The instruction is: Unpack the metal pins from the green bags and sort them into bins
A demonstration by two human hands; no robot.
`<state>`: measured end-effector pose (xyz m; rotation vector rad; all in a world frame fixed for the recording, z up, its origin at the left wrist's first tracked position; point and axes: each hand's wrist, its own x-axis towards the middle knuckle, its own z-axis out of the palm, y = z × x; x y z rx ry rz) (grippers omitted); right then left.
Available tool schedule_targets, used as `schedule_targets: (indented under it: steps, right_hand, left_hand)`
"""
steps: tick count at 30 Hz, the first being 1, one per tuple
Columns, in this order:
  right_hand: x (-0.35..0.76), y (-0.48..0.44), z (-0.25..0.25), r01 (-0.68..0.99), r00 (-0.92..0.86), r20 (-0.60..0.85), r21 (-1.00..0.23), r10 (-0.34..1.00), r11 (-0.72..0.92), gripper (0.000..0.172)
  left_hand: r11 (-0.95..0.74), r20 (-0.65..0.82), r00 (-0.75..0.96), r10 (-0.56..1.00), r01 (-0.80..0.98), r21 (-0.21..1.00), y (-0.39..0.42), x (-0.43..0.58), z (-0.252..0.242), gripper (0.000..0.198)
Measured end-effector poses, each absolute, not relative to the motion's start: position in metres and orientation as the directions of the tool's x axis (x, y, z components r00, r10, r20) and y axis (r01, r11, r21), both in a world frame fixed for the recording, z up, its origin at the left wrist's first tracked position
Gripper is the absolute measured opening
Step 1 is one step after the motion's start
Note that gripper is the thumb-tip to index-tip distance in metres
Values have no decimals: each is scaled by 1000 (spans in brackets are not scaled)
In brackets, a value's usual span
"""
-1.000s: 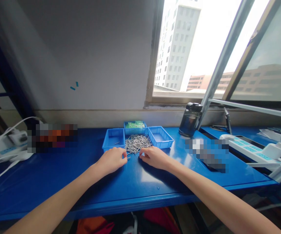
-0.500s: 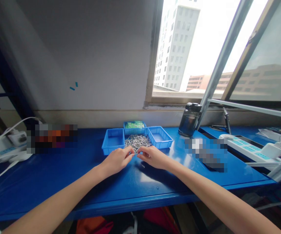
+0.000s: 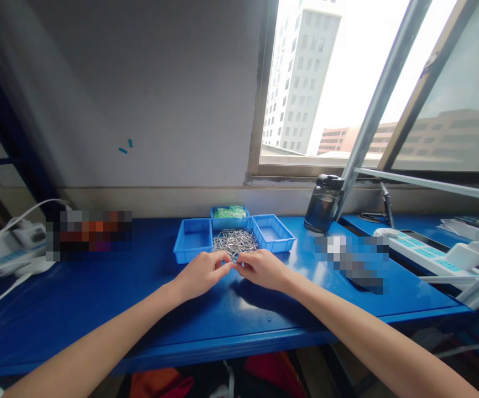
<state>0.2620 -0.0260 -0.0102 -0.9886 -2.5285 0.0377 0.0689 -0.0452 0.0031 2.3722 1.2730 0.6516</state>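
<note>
My left hand [image 3: 200,275] and my right hand [image 3: 266,269] meet fingertip to fingertip above the blue table, just on the near side of a heap of slender silver metal pieces [image 3: 235,240] that look like screws. Both are closed in a pinch. Whatever sits between the fingertips is too small or hidden to make out. Left of the heap stands a blue bin [image 3: 192,257], and to its right another blue bin [image 3: 279,243]. Behind it, a third blue bin [image 3: 230,222] contains green-and-clear packets [image 3: 231,212].
A dark bottle [image 3: 323,204] stands at the back right, near a metal post [image 3: 368,110]. White power strips [image 3: 422,251] lie farther right, with cables and plugs [image 3: 24,243] at the left. One tiny round piece [image 3: 269,320] lies near the table's front edge [image 3: 239,338].
My hands have come together, so the small gap between their fingertips has closed. The bins and the heap look the same.
</note>
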Motion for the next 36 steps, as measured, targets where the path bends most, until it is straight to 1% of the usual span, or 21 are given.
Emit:
schedule_targets:
  steps: [2, 5, 10, 15, 17, 20, 24, 26, 31, 36]
  right_hand:
    - [262, -26, -11, 651, -655, 382, -152, 652, 744, 18]
    - [261, -27, -13, 649, -670, 386, -111, 634, 753, 15]
    - [258, -29, -16, 631, -699, 391, -56, 598, 774, 12]
    - [258, -30, -15, 584, -745, 376, -28, 550, 811, 15]
    - [259, -30, -14, 566, -757, 374, -33, 536, 824, 14]
    - [262, -30, -11, 559, -746, 389, -75, 540, 826, 11]
    - [265, -29, -5, 612, -644, 457, -173, 613, 772, 11]
    - [267, -28, -3, 619, -622, 464, -201, 630, 759, 15]
    - [266, -24, -9, 560, -733, 373, -143, 569, 816, 18]
    - [265, -24, -9, 602, -697, 381, -151, 608, 784, 19]
  left_hand:
    - [-525, 203, 509, 836, 636, 566, -47, 70, 5, 35]
    - [-510, 174, 526, 832, 605, 611, -46, 70, 3, 34]
    - [-507, 163, 530, 833, 611, 608, -40, 70, -4, 32]
    - [-521, 159, 544, 824, 618, 589, -38, 68, -7, 32]
    - [-522, 152, 547, 823, 624, 582, -37, 67, -7, 31]
    - [-517, 152, 535, 831, 640, 569, -37, 66, -5, 28]
    - [-505, 178, 497, 849, 669, 544, -36, 64, -3, 25]
    - [-506, 172, 500, 849, 674, 538, -36, 64, -3, 25]
    - [-503, 173, 493, 853, 684, 528, -37, 65, -3, 26]
    - [-509, 229, 467, 854, 660, 552, -38, 66, 0, 27]
